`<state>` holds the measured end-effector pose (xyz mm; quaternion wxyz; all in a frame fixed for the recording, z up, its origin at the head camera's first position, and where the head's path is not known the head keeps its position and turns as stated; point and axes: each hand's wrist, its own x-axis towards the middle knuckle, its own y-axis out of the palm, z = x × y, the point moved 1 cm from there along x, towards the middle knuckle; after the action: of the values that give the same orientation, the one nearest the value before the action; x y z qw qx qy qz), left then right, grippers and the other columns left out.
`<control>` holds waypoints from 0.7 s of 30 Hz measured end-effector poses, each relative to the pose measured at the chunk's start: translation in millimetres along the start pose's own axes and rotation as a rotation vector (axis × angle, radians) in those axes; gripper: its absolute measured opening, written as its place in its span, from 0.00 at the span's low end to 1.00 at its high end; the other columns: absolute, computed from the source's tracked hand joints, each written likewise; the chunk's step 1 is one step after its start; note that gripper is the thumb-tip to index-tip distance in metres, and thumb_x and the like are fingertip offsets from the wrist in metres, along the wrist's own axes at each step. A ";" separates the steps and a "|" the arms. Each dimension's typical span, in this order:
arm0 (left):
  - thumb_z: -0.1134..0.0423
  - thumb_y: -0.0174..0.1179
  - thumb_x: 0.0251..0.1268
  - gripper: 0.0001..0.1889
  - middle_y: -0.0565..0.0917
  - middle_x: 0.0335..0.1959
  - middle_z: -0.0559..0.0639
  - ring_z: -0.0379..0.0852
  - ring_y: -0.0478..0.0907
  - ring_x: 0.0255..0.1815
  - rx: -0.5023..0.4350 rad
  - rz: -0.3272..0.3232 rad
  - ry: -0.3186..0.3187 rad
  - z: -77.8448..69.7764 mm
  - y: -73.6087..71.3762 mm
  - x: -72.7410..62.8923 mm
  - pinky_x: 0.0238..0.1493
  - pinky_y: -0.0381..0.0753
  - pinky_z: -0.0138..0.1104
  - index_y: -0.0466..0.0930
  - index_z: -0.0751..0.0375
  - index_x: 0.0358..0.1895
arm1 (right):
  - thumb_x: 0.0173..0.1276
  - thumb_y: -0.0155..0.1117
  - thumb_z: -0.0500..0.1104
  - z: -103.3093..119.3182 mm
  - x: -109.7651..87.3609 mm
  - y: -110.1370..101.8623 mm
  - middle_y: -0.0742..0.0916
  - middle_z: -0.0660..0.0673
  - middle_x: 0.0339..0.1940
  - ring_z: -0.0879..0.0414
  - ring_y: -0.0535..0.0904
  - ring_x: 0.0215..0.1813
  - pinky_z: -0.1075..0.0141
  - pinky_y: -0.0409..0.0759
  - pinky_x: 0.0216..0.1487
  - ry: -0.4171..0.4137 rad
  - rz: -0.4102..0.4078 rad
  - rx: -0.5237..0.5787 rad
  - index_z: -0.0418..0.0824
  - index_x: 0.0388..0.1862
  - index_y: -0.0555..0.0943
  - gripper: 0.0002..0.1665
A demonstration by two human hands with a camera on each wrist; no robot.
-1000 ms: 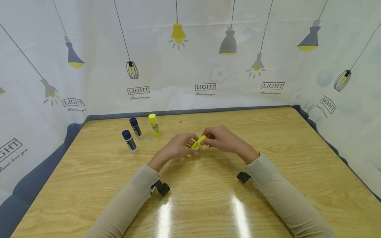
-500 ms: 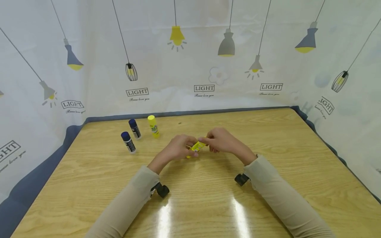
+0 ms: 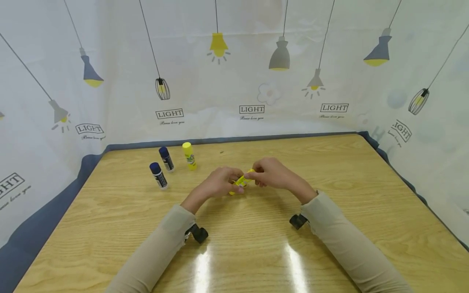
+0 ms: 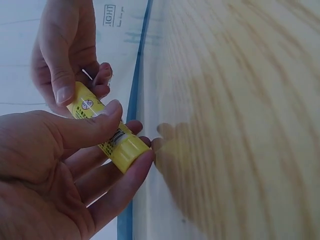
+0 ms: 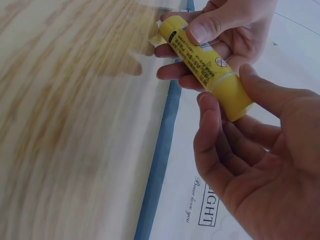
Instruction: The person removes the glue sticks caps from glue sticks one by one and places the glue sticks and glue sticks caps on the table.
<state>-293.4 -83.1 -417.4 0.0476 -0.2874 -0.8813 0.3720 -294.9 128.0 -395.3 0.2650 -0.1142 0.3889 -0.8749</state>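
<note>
A yellow glue stick [image 3: 239, 182] is held tilted between both hands, just above the table. My left hand [image 3: 220, 181] grips its body, thumb on the printed label and fingers behind, as the left wrist view shows. At the other end, the right hand [image 3: 274, 173] pinches the yellow cap [image 5: 230, 97] between thumb and fingers. A seam shows between cap and body in the right wrist view, and the cap sits on the body. Part of the label is hidden under the left thumb.
Left of the hands, another yellow glue stick [image 3: 189, 156] stands upright. Beside it stand two glue sticks with dark blue caps, one farther back [image 3: 166, 159] and one nearer [image 3: 158, 176]. A printed curtain [image 3: 220, 89] rises behind the wooden table [image 3: 249, 244].
The right thumb and fingers have shifted slightly on the capped end of the glue stick. The left hand keeps its grip, and the standing glue sticks stay in place.
</note>
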 end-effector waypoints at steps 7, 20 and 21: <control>0.64 0.70 0.68 0.17 0.90 0.55 0.54 0.45 0.86 0.47 -0.008 0.005 -0.012 -0.5 0.0 -0.9 0.37 0.87 0.36 0.84 0.54 0.59 | 0.74 0.69 0.45 1.7 -0.6 -0.8 0.88 0.41 0.31 0.55 0.79 0.27 0.66 0.76 0.30 -0.120 -0.005 -0.099 0.41 0.52 0.86 0.13; 0.60 0.74 0.62 0.19 0.91 0.52 0.52 0.49 0.88 0.53 0.168 -0.060 0.067 -2.9 1.6 2.1 0.53 0.85 0.43 0.85 0.55 0.55 | 0.81 0.58 0.55 -3.0 -0.1 -2.6 0.90 0.39 0.30 0.45 0.86 0.29 0.63 0.83 0.30 0.013 0.078 -0.022 0.35 0.40 0.86 0.24; 0.59 0.75 0.61 0.19 0.91 0.53 0.52 0.49 0.88 0.55 0.171 -0.066 0.067 -2.7 1.8 2.0 0.55 0.85 0.44 0.85 0.55 0.56 | 0.81 0.57 0.55 -3.0 -0.2 -2.4 0.89 0.38 0.29 0.45 0.86 0.29 0.62 0.83 0.30 0.029 0.079 -0.023 0.34 0.38 0.86 0.26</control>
<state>-293.5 -79.2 -417.0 0.1135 -0.2654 -0.8532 0.4345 -296.9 131.3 -395.6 0.2925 -0.0888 0.4068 -0.8609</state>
